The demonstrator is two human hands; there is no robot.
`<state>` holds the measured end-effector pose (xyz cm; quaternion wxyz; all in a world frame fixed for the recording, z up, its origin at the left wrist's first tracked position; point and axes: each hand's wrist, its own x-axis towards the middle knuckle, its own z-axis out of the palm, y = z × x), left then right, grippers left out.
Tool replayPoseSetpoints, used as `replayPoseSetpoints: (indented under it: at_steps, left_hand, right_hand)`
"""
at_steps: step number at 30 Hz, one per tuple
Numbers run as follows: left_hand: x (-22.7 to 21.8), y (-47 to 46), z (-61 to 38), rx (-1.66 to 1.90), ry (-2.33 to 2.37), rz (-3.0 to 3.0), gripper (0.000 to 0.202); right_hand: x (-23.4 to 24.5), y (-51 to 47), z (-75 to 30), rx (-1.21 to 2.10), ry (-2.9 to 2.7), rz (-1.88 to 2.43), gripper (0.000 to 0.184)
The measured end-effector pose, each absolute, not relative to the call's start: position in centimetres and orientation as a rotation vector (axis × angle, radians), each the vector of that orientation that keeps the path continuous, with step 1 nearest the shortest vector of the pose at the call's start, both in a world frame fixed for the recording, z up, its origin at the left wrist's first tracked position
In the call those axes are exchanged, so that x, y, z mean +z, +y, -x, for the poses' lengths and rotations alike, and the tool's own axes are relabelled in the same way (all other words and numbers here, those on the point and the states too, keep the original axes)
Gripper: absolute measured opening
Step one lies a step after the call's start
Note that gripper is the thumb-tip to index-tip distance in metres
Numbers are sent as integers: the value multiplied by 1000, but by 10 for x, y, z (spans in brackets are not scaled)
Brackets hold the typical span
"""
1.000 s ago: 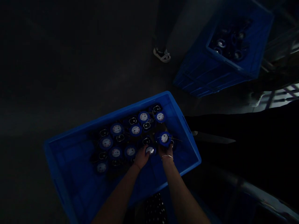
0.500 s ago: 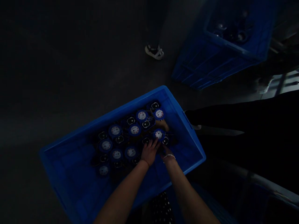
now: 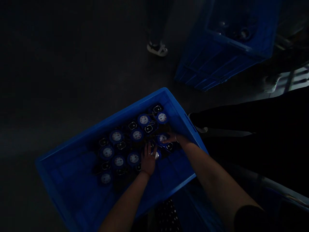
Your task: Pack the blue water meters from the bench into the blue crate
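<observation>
Clearly face-up, blue-rimmed dial unit [image 3: 161, 137], long axis indistinct, under half-curled right hand [image 3: 172, 137], grip unclear; left hand [image 3: 148, 160] splayed flat.

Dark and reddish markings stand on the round white dials [image 3: 117, 136] of the blue-rimmed devices [image 3: 137, 135]; they are too small and dim to be read.

Your single camera sits on your head, facing forward and steeply down, close enough to frame your hands [image 3: 148, 162] and most of the blue crate [image 3: 74, 193]; beyond, it takes in floor [image 3: 72, 64] and a second crate [image 3: 212, 64], cropped at the top.
</observation>
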<state>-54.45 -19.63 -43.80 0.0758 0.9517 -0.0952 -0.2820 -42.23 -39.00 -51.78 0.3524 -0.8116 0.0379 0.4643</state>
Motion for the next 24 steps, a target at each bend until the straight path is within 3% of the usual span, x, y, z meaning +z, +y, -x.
replayPoseSetpoints:
  at_steps: [10,14,17,20,24]
  left_hand:
    - [-448,-190,556,-947,-443,-2762,65]
    - [-440,-193,553,-993,-432,-2793,71]
    - [-420,-193,557,-969,-400,-2840,66]
    - [-392,-184,573,-858,-369,-2838,60]
    - [-349,-161,610,-654,-453,-2745,53]
  right_hand:
    - [-522,-386,460,1027,82,1909,71]
    - [-518,-384,462,1010,198,1977,87]
    - [-494,-378,473,1042,366,2128,102]
    - [-453,-367,493,959,451,2289,88]
    - [-378,-353,551,542,463,2314,71]
